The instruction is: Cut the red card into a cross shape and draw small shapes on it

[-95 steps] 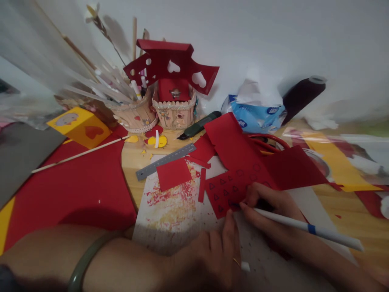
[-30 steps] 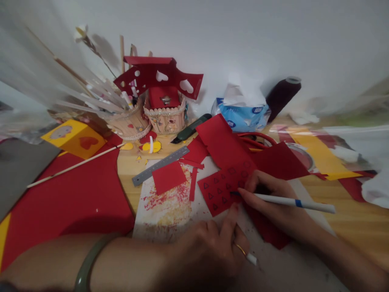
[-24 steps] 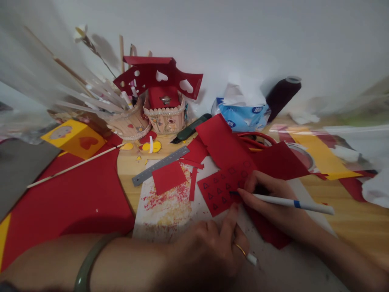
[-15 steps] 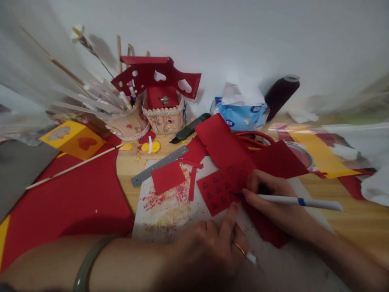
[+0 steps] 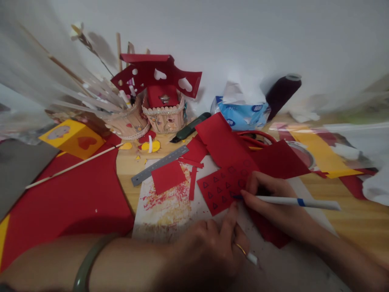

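My right hand [image 5: 273, 202] grips a white marker pen [image 5: 282, 200] with a blue band. Its blue tip touches a red card piece [image 5: 212, 194] covered in small drawn triangles, with a square and rounder outlines along the far right. My left hand [image 5: 215, 243] presses the card's near edge with its index finger. The other fingers are curled, and a small white pen cap [image 5: 252, 258] sticks out from under them. Other red flaps of card [image 5: 225, 140] stretch behind and in front of the marked part. Beneath lies a stained white sheet [image 5: 164, 219].
A steel ruler [image 5: 159, 165], a loose red rectangle [image 5: 168, 177] and a dark utility knife [image 5: 191, 127] lie beyond my left hand. Decorated pots [image 5: 164, 117], a blue tissue pack [image 5: 241, 113] and a yellow box [image 5: 73, 138] stand behind. A large red sheet [image 5: 75, 198] covers the left.
The pen tip has moved very slightly, and another triangle outline now looks more complete beside it. My left hand stays in place on the card.
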`<state>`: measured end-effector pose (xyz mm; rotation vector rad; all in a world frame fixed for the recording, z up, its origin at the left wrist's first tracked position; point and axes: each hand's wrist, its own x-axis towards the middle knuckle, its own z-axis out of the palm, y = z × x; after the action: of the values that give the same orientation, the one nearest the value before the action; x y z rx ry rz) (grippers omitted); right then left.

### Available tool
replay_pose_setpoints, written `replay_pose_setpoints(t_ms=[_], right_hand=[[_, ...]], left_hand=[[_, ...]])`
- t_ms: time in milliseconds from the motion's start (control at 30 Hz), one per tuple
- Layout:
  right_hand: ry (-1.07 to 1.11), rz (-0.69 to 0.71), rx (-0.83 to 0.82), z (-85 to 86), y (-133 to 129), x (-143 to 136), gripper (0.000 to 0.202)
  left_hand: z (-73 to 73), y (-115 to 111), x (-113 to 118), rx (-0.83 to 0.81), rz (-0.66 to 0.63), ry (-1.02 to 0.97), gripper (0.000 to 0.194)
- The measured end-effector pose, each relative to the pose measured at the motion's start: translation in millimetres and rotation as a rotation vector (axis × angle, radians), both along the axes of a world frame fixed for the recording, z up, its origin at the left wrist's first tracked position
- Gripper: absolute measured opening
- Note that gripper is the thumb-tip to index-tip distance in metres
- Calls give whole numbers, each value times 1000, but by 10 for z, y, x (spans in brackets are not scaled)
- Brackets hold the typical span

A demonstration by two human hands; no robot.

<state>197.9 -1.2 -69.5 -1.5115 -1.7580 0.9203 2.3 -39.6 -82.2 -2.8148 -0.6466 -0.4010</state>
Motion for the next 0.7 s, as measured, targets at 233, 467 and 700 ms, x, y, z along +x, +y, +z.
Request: replay_pose_setpoints(t_ms=[233, 467, 700], right_hand=[[28, -43, 60, -36, -12, 30, 23], [239, -196, 156, -66, 41, 115, 28], [34, -542, 624, 137, 55, 560, 53]], left_hand=[[-2, -1, 2, 3, 2, -2, 33], [19, 25, 15, 22, 13, -13, 30], [-61, 8, 17, 130, 7, 20, 28]])
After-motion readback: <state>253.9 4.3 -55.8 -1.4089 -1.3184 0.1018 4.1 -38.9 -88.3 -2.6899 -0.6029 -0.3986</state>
